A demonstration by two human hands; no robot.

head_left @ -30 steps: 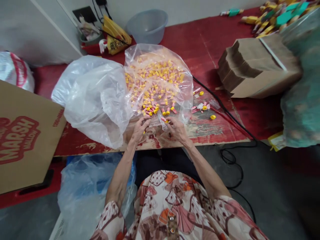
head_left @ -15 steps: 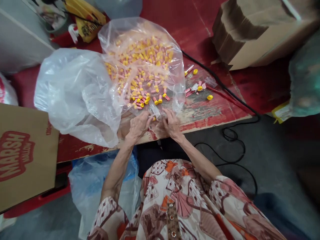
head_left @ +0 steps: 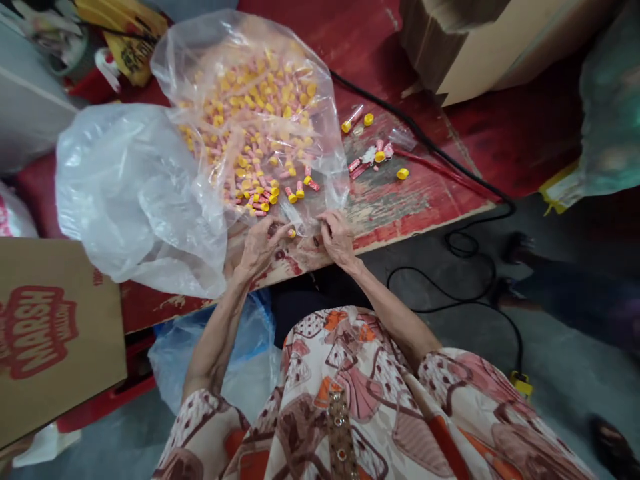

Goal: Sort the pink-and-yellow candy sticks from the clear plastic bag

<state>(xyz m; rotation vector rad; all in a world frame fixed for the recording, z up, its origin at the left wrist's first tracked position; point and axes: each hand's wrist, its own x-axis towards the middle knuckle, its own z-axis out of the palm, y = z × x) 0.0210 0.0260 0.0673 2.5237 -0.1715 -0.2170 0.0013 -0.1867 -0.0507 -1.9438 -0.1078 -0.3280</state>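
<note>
A large clear plastic bag [head_left: 327, 100] lies on the table, its mouth facing me. It holds many small pink tubes with yellow caps [head_left: 273, 190], several spilling towards the opening. At the bag's near edge my left hand [head_left: 261, 245] is closed, with a yellow-capped tube [head_left: 292, 233] at its fingertips. My right hand [head_left: 339, 239] is beside it with thumb and fingers pinched together at the bag's edge; what is between them is too small to make out. A clear plastic strip [head_left: 293, 215] shows between the two hands.
A whitish plastic bag [head_left: 125, 193] bulges at left above a marshmallow carton [head_left: 95, 333]. Loose caps and tubes [head_left: 380, 155] lie right of the clear bag. A black cable [head_left: 425, 143] crosses the red table [head_left: 365, 43]. An open carton [head_left: 480, 60] stands far right; a person's legs [head_left: 565, 287] show beyond.
The view has shifted, so the table things sit further left. My right hand has moved slightly away from the left. A person's legs have come into view at right.
</note>
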